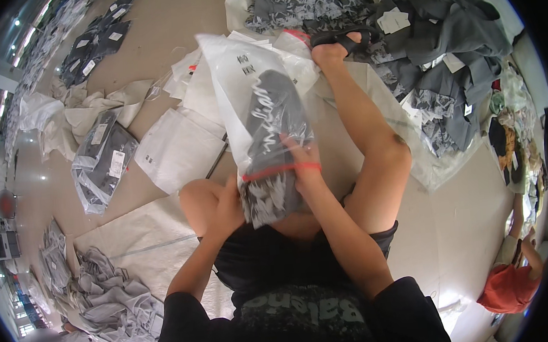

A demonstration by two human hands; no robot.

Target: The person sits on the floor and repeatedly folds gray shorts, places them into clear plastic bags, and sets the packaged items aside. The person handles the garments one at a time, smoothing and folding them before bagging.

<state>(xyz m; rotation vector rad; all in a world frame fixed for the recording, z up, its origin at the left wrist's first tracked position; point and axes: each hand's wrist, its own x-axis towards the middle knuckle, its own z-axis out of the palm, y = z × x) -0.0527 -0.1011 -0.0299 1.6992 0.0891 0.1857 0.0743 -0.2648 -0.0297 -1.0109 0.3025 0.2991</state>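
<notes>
A folded dark grey garment (268, 200) with a grey-and-white patterned end lies mostly inside a clear plastic bag (228, 104). The bag has a red strip along its mouth, and the patterned end sticks out toward me. My left hand (229, 204) is closed on the left edge of that exposed end. On the other side, my right hand (301, 163) grips the garment at the bag's mouth. Its fingers appear to reach under the plastic, past the red strip. Both hands hold the bundle above my lap, between my bent legs.
White plastic bags (180, 142) lie in a stack ahead. A bagged dark garment (104, 157) is on the floor to the left. Grey clothes are heaped at the far right (435, 26) and near left (115, 303). Another person in red (511, 285) is at the lower right.
</notes>
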